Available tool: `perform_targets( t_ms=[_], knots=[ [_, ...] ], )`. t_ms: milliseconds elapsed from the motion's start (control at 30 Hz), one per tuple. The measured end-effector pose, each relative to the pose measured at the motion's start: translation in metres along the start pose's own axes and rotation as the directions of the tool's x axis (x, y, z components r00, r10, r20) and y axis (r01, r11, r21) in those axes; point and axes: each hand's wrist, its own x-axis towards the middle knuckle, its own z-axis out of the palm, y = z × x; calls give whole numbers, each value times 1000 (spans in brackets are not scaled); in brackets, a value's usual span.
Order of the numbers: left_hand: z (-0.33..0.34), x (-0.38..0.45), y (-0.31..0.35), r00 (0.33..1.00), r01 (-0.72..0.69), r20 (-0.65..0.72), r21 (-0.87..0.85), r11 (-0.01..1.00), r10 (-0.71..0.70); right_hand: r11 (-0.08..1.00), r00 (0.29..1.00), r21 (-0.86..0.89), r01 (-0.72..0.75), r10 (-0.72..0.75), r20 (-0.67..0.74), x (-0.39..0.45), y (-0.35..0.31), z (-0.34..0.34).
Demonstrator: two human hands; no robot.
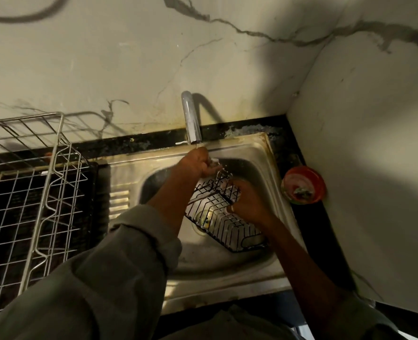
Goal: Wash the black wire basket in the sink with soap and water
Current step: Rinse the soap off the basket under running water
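A dim kitchen corner with pale, grey-veined marble walls frames a black counter, and set into that counter is the steel sink [264,263], the landmark for everything else here. To the left of the sink stands a large silver wire dish rack [43,182], reaching up against the back wall. Behind the sink, at its back rim, a chrome tap [191,119] rises and points its spout down over the bowl. To the right of the sink, on the counter near the side wall, sits a small round red container [303,184] with something unclear inside it.

Inside the sink bowl, the black wire basket [225,224] is held tilted, its lower end down near the drain [204,218] and its upper end raised toward the tap. The right hand [248,204] grips the basket's right edge with curled fingers, steadying it. The left hand [199,163] is just under the spout at the basket's upper end, fingers curled round something pale and wet; whether that is a sponge, foam or the wires themselves cannot be told. A thin stream of water seems to fall on this hand.

As a judgement, the wash is in its middle: the basket is already in the sink, wet, with pale traces that may be suds on the wires. Scrubbing the lower half, a full rinse, and setting the basket to drain appear to remain.
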Motion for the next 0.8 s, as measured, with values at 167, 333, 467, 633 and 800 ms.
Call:
perform_targets(
  t_ms=[167, 333, 467, 633, 800],
  knots=[
    [-9, 2, 5, 944, -310, 251, 454, 835, 214, 999, 999, -15, 31, -31, 35, -10, 0, 1],
    [-22, -10, 26, 946, -319, 269, 673, 667, 181, 996, 995, -44, 74, -71, 64, -15, -2, -1],
    [-30, -6, 21, 973, -138, 225, 431, 892, 41, 991, 994, -84, 104, -100, 52, -15, -5, -2],
    [-13, 3, -4, 911, -413, 299, 623, 665, 285, 983, 990, -111, 144, -142, 25, -17, -9, -8],
    [-8, 6, -5, 930, -349, 115, 579, 737, 350, 963, 966, -72, 260, -260, 1, -27, -14, -14]
  ],
)
